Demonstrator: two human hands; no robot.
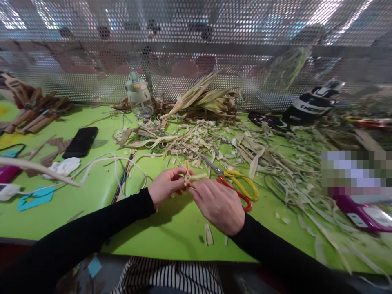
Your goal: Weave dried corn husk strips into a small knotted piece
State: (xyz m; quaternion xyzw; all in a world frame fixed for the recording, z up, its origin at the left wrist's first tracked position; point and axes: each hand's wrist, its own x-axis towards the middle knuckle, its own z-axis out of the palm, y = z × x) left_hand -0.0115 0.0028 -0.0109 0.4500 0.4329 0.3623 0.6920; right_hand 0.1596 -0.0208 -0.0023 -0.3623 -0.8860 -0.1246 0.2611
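Two hands, left hand (165, 187) and right hand (219, 206), both pinched shut on one small folded husk piece (192, 176) held above the near-centre of the green table (171, 228). One pair of scissors (235, 183) lies just right of it; one black phone (81, 141) far left, one bottle (139, 94) far centre. Husk scraps (275, 163) too many to count; fingertips partly hidden, right edge blurred.

Above the green counter (171, 228), the left hand (165, 187) and right hand (219, 206) meet on a small folded husk piece (192, 176), both pinching it. Just right of it lie yellow-and-red scissors (237, 185); beyond, husk scraps (214, 143); far left, a black phone (81, 141).
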